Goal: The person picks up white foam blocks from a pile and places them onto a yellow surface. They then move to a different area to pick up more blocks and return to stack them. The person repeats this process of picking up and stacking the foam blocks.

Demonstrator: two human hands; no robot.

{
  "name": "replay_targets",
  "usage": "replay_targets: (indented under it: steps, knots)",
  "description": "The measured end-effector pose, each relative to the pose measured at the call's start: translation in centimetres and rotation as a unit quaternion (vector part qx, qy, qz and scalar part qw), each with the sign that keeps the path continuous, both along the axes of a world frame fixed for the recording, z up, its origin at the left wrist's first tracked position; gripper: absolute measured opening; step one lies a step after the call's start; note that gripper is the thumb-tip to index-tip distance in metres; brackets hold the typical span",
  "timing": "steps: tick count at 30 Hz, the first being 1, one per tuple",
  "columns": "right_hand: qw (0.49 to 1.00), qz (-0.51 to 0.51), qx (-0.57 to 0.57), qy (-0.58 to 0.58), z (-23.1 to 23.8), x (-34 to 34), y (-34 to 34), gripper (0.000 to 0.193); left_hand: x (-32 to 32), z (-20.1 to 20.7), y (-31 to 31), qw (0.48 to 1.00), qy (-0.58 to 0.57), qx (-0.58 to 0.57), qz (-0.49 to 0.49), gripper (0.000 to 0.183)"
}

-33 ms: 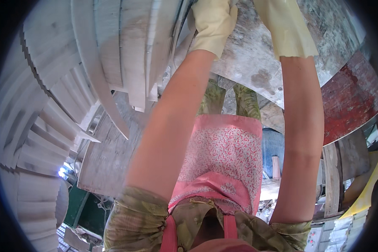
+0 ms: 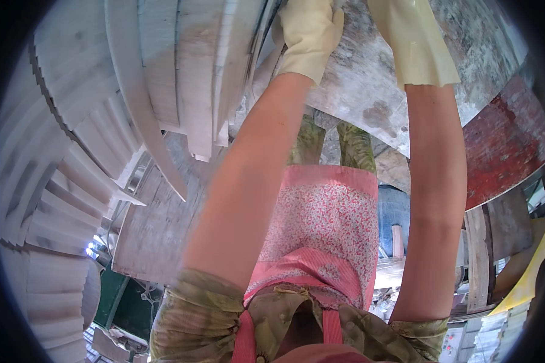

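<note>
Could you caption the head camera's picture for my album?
Yellow-gloved left hand and right glove over a stained surface, pink floral apron below, pale panels at left.

This looks like a workshop: pale boards [image 2: 158, 72] stand stacked past the left edge of a stained, scuffed surface [image 2: 375, 72]. Beyond its right edge are a worn red panel [image 2: 507, 148] and 1 box with red button-like spots [image 2: 450, 346].
</note>
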State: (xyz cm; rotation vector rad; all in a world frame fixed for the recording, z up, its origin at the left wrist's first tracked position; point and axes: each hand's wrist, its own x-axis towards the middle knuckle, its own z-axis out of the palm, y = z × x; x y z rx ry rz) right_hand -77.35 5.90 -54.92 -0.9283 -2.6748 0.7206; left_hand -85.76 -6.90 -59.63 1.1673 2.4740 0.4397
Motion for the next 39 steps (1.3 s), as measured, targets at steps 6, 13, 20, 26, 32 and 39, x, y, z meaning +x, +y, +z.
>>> replay_targets:
  steps: [6,13,20,26,32,39]
  knots:
    - [1.000,-0.013,-0.026,0.009,-0.3,-0.4,0.1,0.060,0.0,-0.1,-0.3,0.997,-0.053,-0.021,0.042,0.021]
    - [0.958,-0.096,-0.270,0.028,-2.5,4.2,-1.6,0.047,3.2,1.5,-9.0,0.987,-0.066,0.136,0.062,0.037]
    - [0.741,-0.065,-0.637,-0.205,-2.8,7.7,-15.6,0.049,6.5,4.6,-21.6,0.791,-0.256,-0.171,0.529,0.042]
    - [0.626,-0.286,-0.720,-0.093,-1.5,7.9,-25.1,0.052,6.0,4.9,-21.0,0.922,-0.106,-0.346,0.138,0.080]
    - [0.595,-0.349,-0.723,-0.045,-4.9,6.4,-28.9,0.030,5.0,4.7,-24.7,0.962,-0.100,-0.255,-0.006,0.108]
    - [0.646,-0.368,-0.665,-0.071,-6.7,5.9,-29.5,0.025,3.6,1.6,-23.4,0.857,-0.307,-0.228,0.345,0.086]
